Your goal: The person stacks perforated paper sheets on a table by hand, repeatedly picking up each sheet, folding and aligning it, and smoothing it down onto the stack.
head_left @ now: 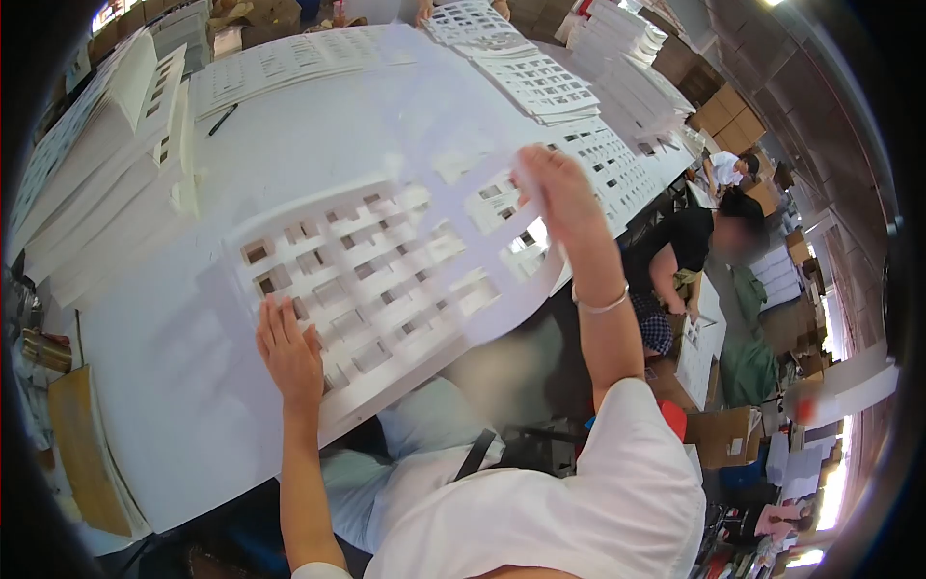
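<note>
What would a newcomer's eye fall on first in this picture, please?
Probably the white sheet with rows of openings before the person, left hand on its left side, right hand at its curled right edge. Next, perhaps, the stack of sheets on the table's left.

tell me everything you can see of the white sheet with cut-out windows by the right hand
The white sheet looks like thin card or plastic, with rows of rectangular openings and a plain, rounded margin. Its right part curves up, blurred, above the table, apparently over similar sheets. The right hand is at its right edge, seemingly gripping it. The left hand rests at the left side; whether on this same sheet is unclear.
</note>
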Available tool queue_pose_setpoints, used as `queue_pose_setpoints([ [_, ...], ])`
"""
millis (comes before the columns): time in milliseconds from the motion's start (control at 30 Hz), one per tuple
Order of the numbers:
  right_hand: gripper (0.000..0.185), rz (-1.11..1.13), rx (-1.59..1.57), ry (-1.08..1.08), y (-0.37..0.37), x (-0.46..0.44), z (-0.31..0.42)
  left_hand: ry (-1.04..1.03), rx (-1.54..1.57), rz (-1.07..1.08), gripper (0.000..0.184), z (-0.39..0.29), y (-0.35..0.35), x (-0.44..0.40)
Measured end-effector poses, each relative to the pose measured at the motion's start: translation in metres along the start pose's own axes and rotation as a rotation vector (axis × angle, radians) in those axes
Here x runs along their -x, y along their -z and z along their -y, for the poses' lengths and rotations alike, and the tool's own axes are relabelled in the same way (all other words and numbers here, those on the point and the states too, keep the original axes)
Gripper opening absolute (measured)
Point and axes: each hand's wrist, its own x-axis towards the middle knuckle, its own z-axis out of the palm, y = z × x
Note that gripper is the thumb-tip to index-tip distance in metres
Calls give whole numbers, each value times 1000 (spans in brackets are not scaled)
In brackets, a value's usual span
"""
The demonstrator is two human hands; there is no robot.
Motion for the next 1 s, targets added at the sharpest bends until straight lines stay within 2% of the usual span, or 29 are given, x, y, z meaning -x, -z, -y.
queue_pose_setpoints([
  [33,26,-16,-69,-38,8,-7,1,-38,132,-31,48,5,1,0],
  [133,27,-62,-100,-116,11,-23,-28,493,984,62,42,22,15,-10],
  [167,28,-75,-76,-137,12,-30,-49,477,1128,15,45,30,18,-16],
  [267,33,-154,113,-239,33,-42,-129,593,1353,132,45,30,46,-25],
  [300,34,-151,178,-282,34,-42,-146,590,1220,72,44,29,46,-30],
  [367,36,-148,308,-368,35,-36,-171,671,1036,158,41,30,47,-37],
  [400,34,-147,438,-328,38,-35,-178,716,941,200,39,35,47,-38],
  [467,31,-118,689,-240,39,-35,-193,729,974,69,34,53,20,-33],
  [533,35,-379,1057,238,39,-36,-229,740,1006,-37,31,57,8,-33],
  [567,39,-329,1020,175,24,-30,-210,736,991,-42,31,56,12,-34],
  [600,38,-348,999,307,4,-23,-198,731,978,-43,30,53,15,-35],
  [667,41,-203,1034,579,-44,-1,-169,727,950,-43,30,49,17,-37],
  [767,53,246,661,592,-137,70,-143,728,863,-41,30,45,14,-36],
  [800,63,472,702,645,-158,95,-147,720,815,-44,30,43,15,-36],
  [867,69,731,801,782,-196,136,-147,728,773,-36,30,40,13,-35],
  [933,70,798,918,799,-207,141,-179,749,783,-26,29,43,14,-38],
  [1000,70,821,944,814,-214,139,-199,707,781,103,29,56,20,-41],
])
